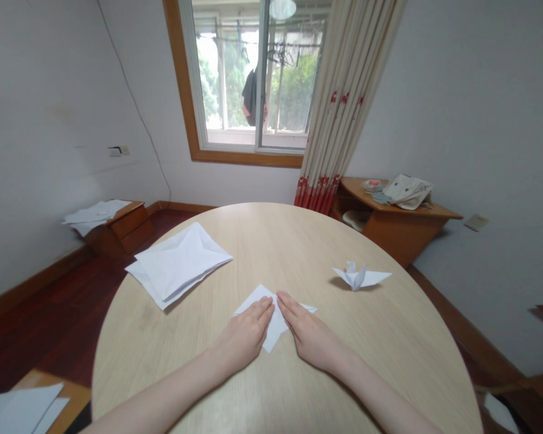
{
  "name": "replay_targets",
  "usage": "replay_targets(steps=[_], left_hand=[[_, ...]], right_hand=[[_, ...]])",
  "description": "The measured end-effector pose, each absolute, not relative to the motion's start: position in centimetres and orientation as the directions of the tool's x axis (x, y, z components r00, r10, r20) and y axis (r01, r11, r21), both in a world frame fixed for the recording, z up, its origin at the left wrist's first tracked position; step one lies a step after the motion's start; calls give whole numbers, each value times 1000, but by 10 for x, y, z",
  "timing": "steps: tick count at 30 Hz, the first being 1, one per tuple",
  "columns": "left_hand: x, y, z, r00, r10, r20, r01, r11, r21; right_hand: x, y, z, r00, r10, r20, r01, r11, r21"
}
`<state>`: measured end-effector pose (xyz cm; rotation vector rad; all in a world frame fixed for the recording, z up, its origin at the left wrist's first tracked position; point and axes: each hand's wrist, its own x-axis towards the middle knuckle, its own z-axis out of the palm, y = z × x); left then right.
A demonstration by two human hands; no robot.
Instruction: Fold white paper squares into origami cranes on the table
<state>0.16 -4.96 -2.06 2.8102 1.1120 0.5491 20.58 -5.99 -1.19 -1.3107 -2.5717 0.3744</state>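
On a round wooden table [298, 226], between a folded paper stack [178, 265] and a paper crane [361, 276], a folded white sheet [275, 330] lies under both hands. The left hand [244, 334] and right hand [312, 334] press flat, open, fingertips nearly meeting. The light, crisp paper would lift best by its exposed corners.

Head view looks forward, down at left hand [243, 334], right hand [312, 334].

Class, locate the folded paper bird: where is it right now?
In the head view, the folded paper bird sits on the right side of the round wooden table, beyond and to the right of the right hand.
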Motion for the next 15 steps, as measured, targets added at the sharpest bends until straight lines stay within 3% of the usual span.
replay_targets(steps=[15], left_hand=[[16,-66,-25,599,772,212,782,-621,51]], right_hand=[[196,-64,-7,-486,873,-43,850,461,-254]])
